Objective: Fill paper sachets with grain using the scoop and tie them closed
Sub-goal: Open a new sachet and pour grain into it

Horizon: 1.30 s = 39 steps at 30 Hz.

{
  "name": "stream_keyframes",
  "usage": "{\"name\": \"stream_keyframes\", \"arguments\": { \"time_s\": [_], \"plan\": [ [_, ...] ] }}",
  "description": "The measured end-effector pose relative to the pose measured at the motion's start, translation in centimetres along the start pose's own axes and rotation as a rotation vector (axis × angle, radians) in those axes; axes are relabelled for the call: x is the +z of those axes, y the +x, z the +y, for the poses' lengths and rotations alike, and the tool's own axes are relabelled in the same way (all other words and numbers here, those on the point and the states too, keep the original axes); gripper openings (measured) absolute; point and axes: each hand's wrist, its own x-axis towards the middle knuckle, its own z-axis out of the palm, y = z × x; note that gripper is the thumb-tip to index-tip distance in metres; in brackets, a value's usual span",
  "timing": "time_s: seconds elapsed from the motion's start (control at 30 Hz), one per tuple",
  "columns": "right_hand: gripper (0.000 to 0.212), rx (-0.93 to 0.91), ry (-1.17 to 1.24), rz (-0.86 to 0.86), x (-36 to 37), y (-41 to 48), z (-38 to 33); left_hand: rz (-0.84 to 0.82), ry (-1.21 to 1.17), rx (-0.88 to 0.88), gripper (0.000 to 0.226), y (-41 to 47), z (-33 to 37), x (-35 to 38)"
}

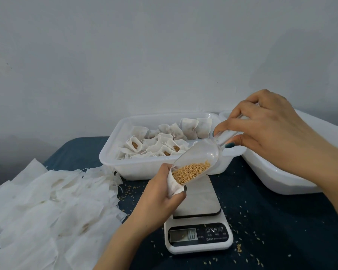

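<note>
My right hand [269, 129] grips the handle of a clear plastic scoop [201, 154], tilted down to the left. Golden grain [191, 172] lies in the scoop's lower end. The scoop's mouth sits inside the opening of a white paper sachet [174, 187], which my left hand [160, 197] holds open just above the scale. A white tray [113, 152] behind holds several filled sachets [156, 143], some showing grain at their mouths.
A digital kitchen scale [198, 236] reading 0.0 stands under my hands. A heap of empty sachets [47, 207] covers the left of the dark blue cloth. A second white tub [277, 176] sits at the right. Loose grains [248, 217] are scattered around.
</note>
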Motion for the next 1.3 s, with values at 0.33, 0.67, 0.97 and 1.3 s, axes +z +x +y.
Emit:
{"name": "stream_keyframes", "arguments": {
  "time_s": [0.33, 0.67, 0.97, 1.3],
  "plan": [
    [0.025, 0.029, 0.002, 0.02, -0.4, -0.1, -0.2, 0.012, -0.047, 0.019, 0.019, 0.0, 0.4, -0.2],
    [0.027, 0.059, 0.016, 0.044, -0.2, -0.5, 0.2, 0.023, -0.041, 0.02, 0.015, -0.1, 0.6, -0.2],
    [0.02, 0.373, 0.251, -0.184, 1.6, -3.6, 1.4, 0.075, -0.051, 0.04, 0.007, 0.0, 0.8, -0.6],
    [0.042, 0.75, 0.549, -0.101, 3.8, -6.8, 1.2, 0.101, -0.113, 0.045, 0.02, 0.2, 0.9, -1.5]
  ]
}}
